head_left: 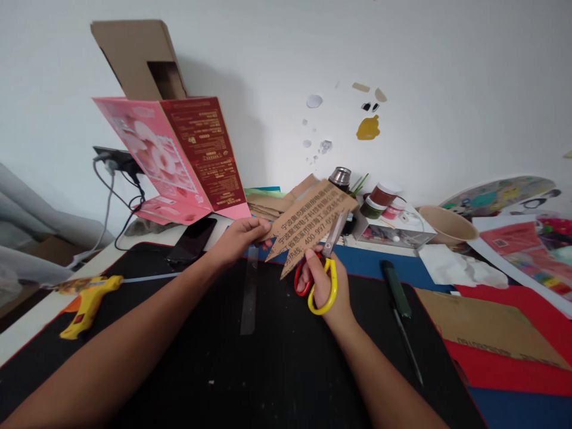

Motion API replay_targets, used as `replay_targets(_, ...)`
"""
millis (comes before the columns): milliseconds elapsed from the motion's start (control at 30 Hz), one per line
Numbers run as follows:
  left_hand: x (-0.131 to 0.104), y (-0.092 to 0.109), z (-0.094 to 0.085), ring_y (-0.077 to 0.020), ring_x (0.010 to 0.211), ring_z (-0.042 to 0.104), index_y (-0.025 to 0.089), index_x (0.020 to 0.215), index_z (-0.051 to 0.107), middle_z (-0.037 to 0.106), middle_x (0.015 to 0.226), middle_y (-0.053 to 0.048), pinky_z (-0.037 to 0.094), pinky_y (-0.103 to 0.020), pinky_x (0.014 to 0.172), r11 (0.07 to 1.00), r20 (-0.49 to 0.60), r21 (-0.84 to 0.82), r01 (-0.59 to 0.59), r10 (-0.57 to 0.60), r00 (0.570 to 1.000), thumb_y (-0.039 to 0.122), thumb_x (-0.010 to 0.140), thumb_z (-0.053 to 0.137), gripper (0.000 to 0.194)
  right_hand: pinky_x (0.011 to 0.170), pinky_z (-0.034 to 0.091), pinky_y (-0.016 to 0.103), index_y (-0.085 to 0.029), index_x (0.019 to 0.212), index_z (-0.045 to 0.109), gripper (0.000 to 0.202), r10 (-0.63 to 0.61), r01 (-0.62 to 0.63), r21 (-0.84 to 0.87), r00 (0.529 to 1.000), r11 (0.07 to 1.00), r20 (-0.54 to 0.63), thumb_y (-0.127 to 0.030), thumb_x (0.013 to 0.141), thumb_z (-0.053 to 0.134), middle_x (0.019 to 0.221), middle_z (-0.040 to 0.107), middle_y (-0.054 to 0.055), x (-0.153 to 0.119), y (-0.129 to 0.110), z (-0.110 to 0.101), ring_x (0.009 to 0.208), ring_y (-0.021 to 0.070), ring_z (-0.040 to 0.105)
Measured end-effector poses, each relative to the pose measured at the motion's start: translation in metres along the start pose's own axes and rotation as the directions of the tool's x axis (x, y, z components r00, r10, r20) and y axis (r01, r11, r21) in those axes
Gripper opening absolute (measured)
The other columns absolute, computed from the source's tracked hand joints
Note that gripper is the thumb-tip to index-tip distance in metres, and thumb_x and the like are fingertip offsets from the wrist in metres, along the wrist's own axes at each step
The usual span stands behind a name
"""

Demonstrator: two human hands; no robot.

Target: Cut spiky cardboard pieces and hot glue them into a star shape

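Note:
A brown piece of cardboard (308,223) with printed dark characters is held up above the black mat (277,357). Its lower left end is cut into pointed strips. My left hand (241,238) pinches it at the left edge between thumb and fingers. In my right hand (330,286) is a pair of scissors (331,238) with one red and one yellow handle loop. The scissor blades point up and lie against the cardboard's right part; whether they touch it I cannot tell. A clear ruler (250,298) rests on the mat below.
On the left are a yellow glue gun (89,307), a phone (193,239) and a pink box (187,155). To the right lie a green cutter (395,289), a pen (409,345), a cardboard sheet (491,325) and tissue (460,265). Paint jars (379,199) stand behind.

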State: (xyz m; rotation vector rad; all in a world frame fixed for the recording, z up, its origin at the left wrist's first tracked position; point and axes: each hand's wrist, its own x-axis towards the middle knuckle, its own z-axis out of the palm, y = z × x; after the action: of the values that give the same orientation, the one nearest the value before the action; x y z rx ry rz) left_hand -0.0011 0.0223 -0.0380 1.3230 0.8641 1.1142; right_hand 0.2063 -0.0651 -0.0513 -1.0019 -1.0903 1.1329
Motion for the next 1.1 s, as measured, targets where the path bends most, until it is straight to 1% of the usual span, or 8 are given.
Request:
replay_targets(100, 0.000, -0.002, 0.005, -0.0147, 0.057, 0.059, 0.017, 0.073, 0.077, 0.073, 0.069, -0.009, 0.043, -0.025, 0.057, 0.999, -0.028, -0.017, -0.041, 0.040, 0.999, 0.049, 0.085, 0.084, 0.035, 0.041, 0.046, 0.023, -0.023, 0.097, 0.058, 0.043, -0.004, 0.007, -0.057, 0.999, 0.998, 0.053, -0.063, 0.096, 0.072, 0.049, 0.057, -0.008, -0.004, -0.001, 0.004, 0.037, 0.0136, 0.055)
replay_targets(200, -0.002, -0.001, 0.011, -0.0148, 0.057, 0.059, 0.016, 0.076, 0.078, 0.072, 0.068, -0.008, 0.042, -0.025, 0.057, 0.998, 0.012, -0.012, -0.057, 0.057, 0.998, 0.051, 0.086, 0.083, 0.036, 0.040, 0.045, 0.022, -0.022, 0.095, 0.061, 0.042, -0.010, 0.018, -0.119, 0.998, 0.993, 0.068, -0.063, 0.096, 0.071, 0.048, 0.059, -0.006, -0.007, -0.003, 0.006, 0.037, 0.0137, 0.055)
replay_targets(300, -0.004, 0.001, 0.013, -0.0163, 0.059, 0.062, 0.017, 0.078, 0.078, 0.074, 0.071, -0.009, 0.046, -0.027, 0.060, 0.998, 0.053, -0.027, -0.050, 0.052, 0.997, 0.050, 0.087, 0.081, 0.035, 0.041, 0.045, 0.022, -0.022, 0.090, 0.060, 0.041, -0.009, 0.014, -0.139, 0.999, 0.990, 0.038, -0.061, 0.096, 0.071, 0.048, 0.059, -0.006, -0.006, -0.004, 0.005, 0.038, 0.0137, 0.056)
replay_targets(500, -0.005, 0.001, 0.009, -0.0168, 0.065, 0.067, 0.016, 0.091, 0.082, 0.079, 0.083, -0.012, 0.051, -0.028, 0.066, 0.997, 0.157, -0.068, 0.040, -0.029, 0.987, 0.039, 0.081, 0.088, 0.026, 0.041, 0.044, 0.024, -0.023, 0.083, 0.056, 0.044, 0.002, -0.004, -0.087, 1.000, 0.996, -0.020, -0.062, 0.095, 0.072, 0.048, 0.057, -0.006, 0.002, -0.002, -0.002, 0.037, 0.0138, 0.054)
replay_targets(667, -0.006, -0.001, 0.009, -0.0189, 0.070, 0.072, 0.018, 0.100, 0.082, 0.081, 0.087, -0.011, 0.053, -0.029, 0.069, 0.989, 0.301, -0.042, 0.139, -0.120, 0.946, 0.035, 0.076, 0.093, 0.031, 0.043, 0.046, 0.025, -0.023, 0.072, 0.053, 0.050, -0.008, 0.003, -0.110, 0.999, 0.994, -0.039, -0.063, 0.097, 0.070, 0.047, 0.058, -0.003, 0.004, -0.004, -0.005, 0.039, 0.0146, 0.057)
replay_targets(800, -0.004, -0.006, 0.004, -0.0200, 0.070, 0.075, 0.017, 0.105, 0.081, 0.082, 0.085, -0.012, 0.052, -0.029, 0.069, 0.985, 0.364, 0.017, 0.172, -0.166, 0.917, 0.044, 0.077, 0.093, 0.041, 0.043, 0.045, 0.025, -0.023, 0.074, 0.054, 0.049, -0.005, 0.001, -0.121, 0.999, 0.993, -0.034, -0.063, 0.097, 0.069, 0.048, 0.059, -0.003, 0.004, -0.004, -0.005, 0.039, 0.0146, 0.057)
replay_targets(967, -0.003, -0.008, -0.003, -0.0195, 0.071, 0.075, 0.017, 0.113, 0.079, 0.082, 0.080, -0.009, 0.049, -0.028, 0.068, 0.983, 0.358, 0.065, 0.171, -0.183, 0.916, 0.052, 0.080, 0.090, 0.050, 0.041, 0.045, 0.024, -0.023, 0.080, 0.055, 0.044, 0.005, -0.008, -0.144, 1.000, 0.990, -0.025, -0.062, 0.096, 0.070, 0.047, 0.059, -0.004, 0.004, -0.005, -0.006, 0.037, 0.0147, 0.056)
replay_targets(1100, -0.004, -0.005, -0.002, -0.0212, 0.080, 0.075, 0.017, 0.109, 0.080, 0.082, 0.091, -0.012, 0.052, -0.031, 0.075, 0.993, 0.348, -0.025, 0.113, -0.098, 0.932, 0.067, 0.084, 0.082, 0.056, 0.042, 0.045, 0.024, -0.024, 0.081, 0.055, 0.044, 0.007, -0.010, -0.148, 1.000, 0.989, -0.019, -0.062, 0.096, 0.070, 0.047, 0.058, -0.005, 0.004, -0.005, -0.005, 0.038, 0.0150, 0.057)
